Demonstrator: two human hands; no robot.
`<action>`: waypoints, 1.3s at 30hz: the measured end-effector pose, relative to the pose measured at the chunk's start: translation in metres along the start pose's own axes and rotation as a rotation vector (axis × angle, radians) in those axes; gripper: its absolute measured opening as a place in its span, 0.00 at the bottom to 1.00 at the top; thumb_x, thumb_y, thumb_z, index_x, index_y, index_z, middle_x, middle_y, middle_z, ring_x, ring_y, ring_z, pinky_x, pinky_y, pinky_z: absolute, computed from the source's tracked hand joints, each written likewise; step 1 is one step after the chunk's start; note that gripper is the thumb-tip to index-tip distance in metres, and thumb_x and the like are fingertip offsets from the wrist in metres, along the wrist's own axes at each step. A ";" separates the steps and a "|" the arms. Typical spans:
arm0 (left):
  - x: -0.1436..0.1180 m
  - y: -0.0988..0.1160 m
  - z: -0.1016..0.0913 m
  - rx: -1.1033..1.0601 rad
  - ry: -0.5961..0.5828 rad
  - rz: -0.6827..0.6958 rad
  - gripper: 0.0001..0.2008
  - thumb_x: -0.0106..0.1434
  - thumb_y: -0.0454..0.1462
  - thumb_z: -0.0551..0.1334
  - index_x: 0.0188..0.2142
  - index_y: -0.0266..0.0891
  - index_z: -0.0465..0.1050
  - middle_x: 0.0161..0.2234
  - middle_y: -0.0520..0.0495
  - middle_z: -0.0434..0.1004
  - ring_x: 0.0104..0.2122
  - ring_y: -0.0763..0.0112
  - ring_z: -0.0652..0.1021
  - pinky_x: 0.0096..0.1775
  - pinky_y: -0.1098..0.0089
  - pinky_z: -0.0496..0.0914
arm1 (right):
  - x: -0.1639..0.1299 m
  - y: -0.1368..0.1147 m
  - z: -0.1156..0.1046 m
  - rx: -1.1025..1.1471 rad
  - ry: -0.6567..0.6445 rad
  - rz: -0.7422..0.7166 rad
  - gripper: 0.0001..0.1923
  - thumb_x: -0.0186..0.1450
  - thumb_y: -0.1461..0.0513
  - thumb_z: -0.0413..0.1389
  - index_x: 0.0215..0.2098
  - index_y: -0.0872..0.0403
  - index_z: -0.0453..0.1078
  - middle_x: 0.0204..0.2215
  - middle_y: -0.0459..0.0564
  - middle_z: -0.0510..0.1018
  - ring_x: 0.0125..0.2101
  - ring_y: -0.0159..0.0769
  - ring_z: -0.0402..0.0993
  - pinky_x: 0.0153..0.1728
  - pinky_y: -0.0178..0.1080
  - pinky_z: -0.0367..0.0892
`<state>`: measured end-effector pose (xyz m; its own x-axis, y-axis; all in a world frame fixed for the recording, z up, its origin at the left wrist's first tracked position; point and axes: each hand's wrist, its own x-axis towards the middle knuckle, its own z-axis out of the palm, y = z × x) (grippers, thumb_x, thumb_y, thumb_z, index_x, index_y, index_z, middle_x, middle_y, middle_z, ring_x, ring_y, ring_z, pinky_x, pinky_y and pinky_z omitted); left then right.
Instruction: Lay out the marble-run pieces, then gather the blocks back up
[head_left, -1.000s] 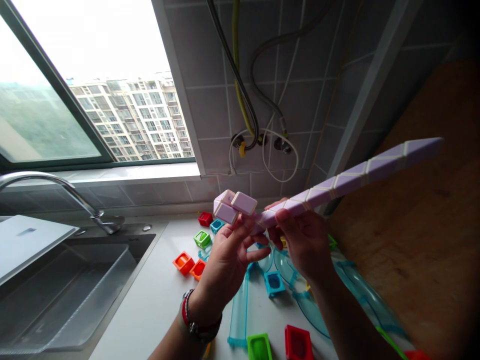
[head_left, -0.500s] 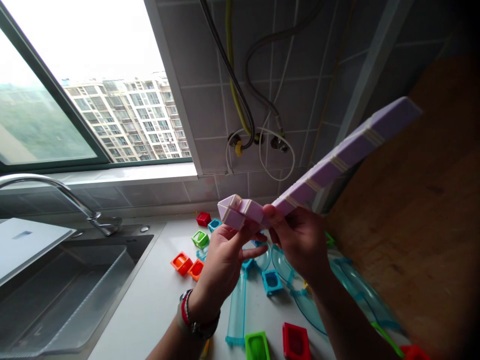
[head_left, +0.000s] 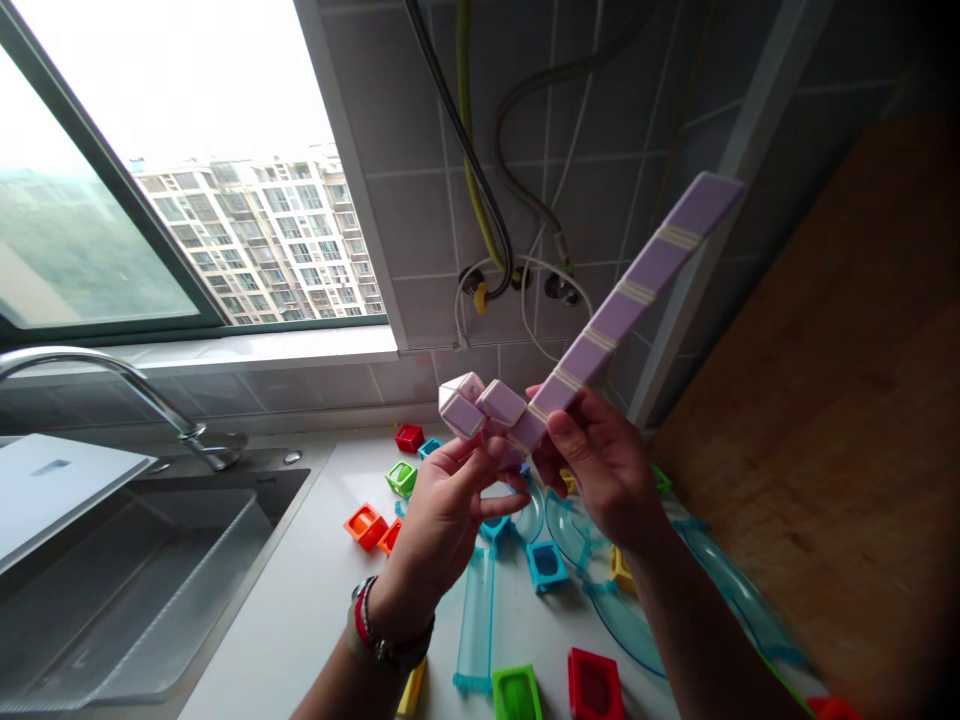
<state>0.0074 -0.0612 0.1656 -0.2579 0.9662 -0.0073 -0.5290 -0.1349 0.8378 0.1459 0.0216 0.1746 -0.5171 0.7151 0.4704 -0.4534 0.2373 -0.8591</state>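
A person holds a lilac folding toy (head_left: 615, 310) in the air above the bench (head_left: 289, 610), in front of the tiled wall. The step in hand looks like turning one joint of it: the left end is bunched into a small cluster, while the rest runs straight up to the right.

The left hand (head_left: 439, 515) pinches the toy just below the cluster, thumb on top, with one finger stretched out beneath, apart from it. The right hand (head_left: 611, 480) grips the base of the straight run between thumb and fingers. Both forearms rise from the lower edge and the hands nearly meet.

A further turn would, by the look of it, call for a steady left pinch and a roll of the right wrist, keeping the long end away from the wall.

Below lie a blue block (head_left: 546, 567), a green block (head_left: 516, 690) and a red block (head_left: 595, 685).
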 end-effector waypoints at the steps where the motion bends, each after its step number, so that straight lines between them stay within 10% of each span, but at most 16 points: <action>1: 0.000 0.000 0.000 0.004 -0.009 0.007 0.18 0.61 0.42 0.75 0.45 0.32 0.82 0.35 0.44 0.78 0.30 0.74 0.78 0.31 0.72 0.83 | 0.000 0.000 -0.001 0.035 -0.005 0.011 0.11 0.75 0.53 0.58 0.50 0.50 0.71 0.24 0.39 0.69 0.19 0.26 0.63 0.18 0.30 0.58; 16: -0.003 0.004 0.003 -0.068 -0.051 -0.028 0.19 0.61 0.46 0.75 0.43 0.32 0.81 0.30 0.46 0.79 0.28 0.72 0.80 0.29 0.71 0.83 | -0.004 0.001 0.005 0.136 -0.009 0.005 0.11 0.73 0.53 0.60 0.48 0.50 0.69 0.24 0.40 0.72 0.19 0.29 0.69 0.17 0.31 0.63; 31: 0.001 0.008 -0.005 -0.291 -0.022 -0.201 0.16 0.70 0.39 0.66 0.52 0.29 0.76 0.38 0.39 0.84 0.28 0.71 0.84 0.31 0.72 0.83 | -0.008 0.007 0.012 -0.110 0.207 -0.128 0.11 0.70 0.56 0.61 0.50 0.48 0.75 0.45 0.51 0.81 0.43 0.42 0.80 0.43 0.41 0.78; 39: -0.003 0.009 -0.007 -0.290 -0.145 -0.198 0.16 0.69 0.38 0.68 0.54 0.34 0.75 0.44 0.39 0.84 0.35 0.67 0.86 0.33 0.72 0.84 | -0.005 0.003 0.010 -0.034 0.183 -0.039 0.12 0.69 0.52 0.63 0.47 0.47 0.74 0.40 0.50 0.80 0.34 0.40 0.78 0.33 0.41 0.75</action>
<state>-0.0025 -0.0667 0.1689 -0.0217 0.9980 -0.0594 -0.7696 0.0213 0.6382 0.1400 0.0125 0.1720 -0.3577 0.8119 0.4615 -0.4437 0.2870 -0.8489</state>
